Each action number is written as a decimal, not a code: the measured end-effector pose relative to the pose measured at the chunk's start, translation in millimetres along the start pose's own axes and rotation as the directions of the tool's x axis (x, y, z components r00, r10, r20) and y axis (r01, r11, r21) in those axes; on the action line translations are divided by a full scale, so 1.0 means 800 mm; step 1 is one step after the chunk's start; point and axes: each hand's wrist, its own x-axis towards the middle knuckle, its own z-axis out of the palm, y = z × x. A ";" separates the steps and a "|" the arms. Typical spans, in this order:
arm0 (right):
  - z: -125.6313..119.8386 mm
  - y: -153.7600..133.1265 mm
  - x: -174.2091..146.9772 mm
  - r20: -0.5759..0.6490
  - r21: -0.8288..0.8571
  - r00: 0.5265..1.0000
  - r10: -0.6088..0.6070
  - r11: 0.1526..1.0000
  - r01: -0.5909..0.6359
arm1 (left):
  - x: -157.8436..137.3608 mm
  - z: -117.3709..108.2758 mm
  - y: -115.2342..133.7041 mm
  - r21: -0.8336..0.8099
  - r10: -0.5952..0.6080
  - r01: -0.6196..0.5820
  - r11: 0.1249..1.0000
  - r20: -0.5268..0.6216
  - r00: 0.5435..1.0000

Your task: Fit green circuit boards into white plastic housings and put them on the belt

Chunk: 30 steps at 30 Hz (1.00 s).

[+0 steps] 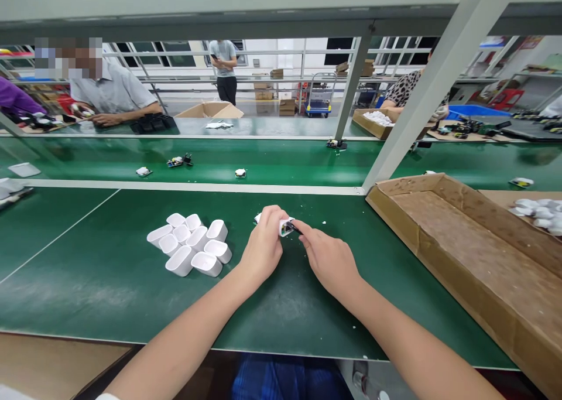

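Note:
My left hand (264, 245) grips a small white plastic charger shell (285, 226) just above the green table (109, 294). My right hand (327, 258) pinches a small dark part at the shell's open end, fingertips touching it. To the left of my hands lies a cluster of several empty white shells (191, 245), open ends up or sideways. What sits inside the held shell is mostly hidden by my fingers.
A long, shallow cardboard tray (465, 242) lies at the right. A green conveyor belt (272, 160) behind carries a few small parts (240, 173). Across it a seated person (109, 92) works; another person (408, 89) sits at far right. A metal post (421, 95) slants overhead.

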 end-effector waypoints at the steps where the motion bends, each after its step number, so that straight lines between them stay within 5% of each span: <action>1: 0.001 0.000 0.000 -0.001 0.008 1.000 -0.004 1.000 0.004 | 0.000 0.000 0.000 0.009 -0.001 0.001 1.000 0.012 1.000; 16: 0.000 0.001 0.003 -0.072 0.253 0.997 -0.019 0.967 0.036 | 0.024 -0.030 -0.002 0.132 -0.271 0.260 0.957 0.074 0.960; 24: 0.021 -0.008 -0.007 0.133 0.137 0.980 -0.146 0.982 0.128 | 0.143 -0.030 -0.076 0.295 -0.381 0.355 0.887 0.032 0.924; 30: 0.040 -0.012 -0.002 0.156 0.121 0.976 -0.150 0.984 0.132 | 0.202 -0.010 -0.106 0.367 -0.440 0.407 0.836 0.006 0.898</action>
